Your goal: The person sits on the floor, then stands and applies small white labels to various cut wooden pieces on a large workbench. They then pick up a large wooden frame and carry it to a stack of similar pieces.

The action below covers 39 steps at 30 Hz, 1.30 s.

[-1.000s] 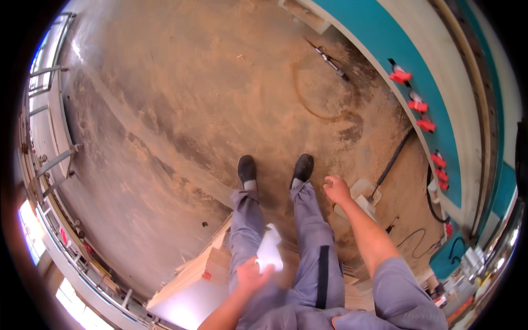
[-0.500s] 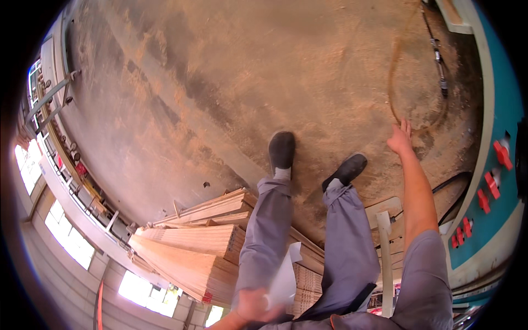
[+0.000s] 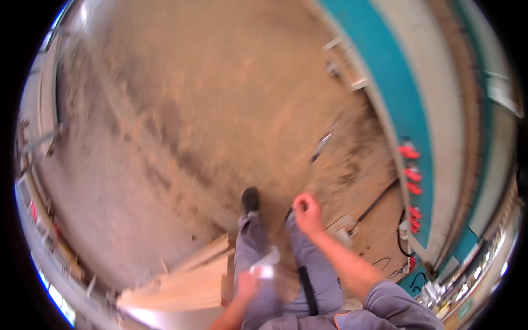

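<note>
1. The left hand [image 3: 248,283] was closed on a small white folded item [image 3: 265,264], paper or cloth by its look; motion blur prevented a firmer identification. It was held low in front of the left thigh, just right of the stack of pale timber boards [image 3: 184,280].

2. The right hand [image 3: 307,212] was loosely curled, fingers drawn toward the palm, and appeared to hold nothing. Blur left the exact grip uncertain.

3. Change noted against the view 0.5 seconds earlier: the right arm had then been stretched forward over the sawdust floor [image 3: 181,121] with the fingers more open; it had since come back closer to the body, above the right leg.

4. The white item was in the left hand in both earlier views and remained there. No transfer between hands had occurred.

5. The camera view had swung. The teal wall band [image 3: 404,104] with its row of red fittings [image 3: 410,170] had returned to the right side, and the black cable [image 3: 377,201] on the floor was visible again.

6. Only 1 dark shoe [image 3: 251,199] was clearly visible, where 2 had been seen before. Judgement: the person was mid-stride, and the heavy blur supported this.

7. Judgement: the work in hand was carrying the white item across the floor; it had not been set down.
</note>
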Available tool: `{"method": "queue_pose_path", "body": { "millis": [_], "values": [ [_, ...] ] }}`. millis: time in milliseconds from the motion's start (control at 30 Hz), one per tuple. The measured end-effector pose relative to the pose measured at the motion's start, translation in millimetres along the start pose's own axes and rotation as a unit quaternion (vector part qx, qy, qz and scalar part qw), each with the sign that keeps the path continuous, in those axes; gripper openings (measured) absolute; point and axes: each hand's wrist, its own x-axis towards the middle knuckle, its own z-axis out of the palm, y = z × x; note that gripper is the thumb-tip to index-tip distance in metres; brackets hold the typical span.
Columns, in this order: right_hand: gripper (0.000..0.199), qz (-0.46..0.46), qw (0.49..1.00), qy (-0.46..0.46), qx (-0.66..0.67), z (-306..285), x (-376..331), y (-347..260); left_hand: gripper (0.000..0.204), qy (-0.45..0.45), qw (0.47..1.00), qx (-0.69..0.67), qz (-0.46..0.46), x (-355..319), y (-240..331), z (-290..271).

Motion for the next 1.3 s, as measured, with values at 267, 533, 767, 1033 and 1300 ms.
{"method": "queue_pose_path", "body": {
  "millis": [267, 533, 767, 1033, 1300],
  "values": [
    [0.036, 0.173, 0.797, -0.053, 0.576, -66.9, -100.3, -316.4, 0.051, -0.178, 0.795, -0.567, 0.126, -236.3, 288.6, 8.9],
    [0.023, 0.225, 0.805, -0.041, 0.547, -123.0, -110.9, -355.8, 0.037, -0.05, 0.772, -0.355, 0.525, -180.2, 388.9, -170.2],
    [0.028, 0.069, 0.969, -0.107, 0.212, -162.2, 4.8, -462.4, 0.027, -0.133, 0.76, -0.311, 0.555, -426.1, 491.9, -145.5],
    [0.049, -0.03, 0.539, -0.445, 0.714, -111.8, 139.7, -682.8, 0.021, -0.006, 0.754, -0.093, 0.65, -431.7, 570.0, -152.4],
    [0.044, -0.143, 0.654, -0.261, 0.696, -88.3, 225.1, -840.9, 0.026, -0.159, 0.829, -0.102, 0.526, -408.7, 694.4, -231.9]
  ]
}}
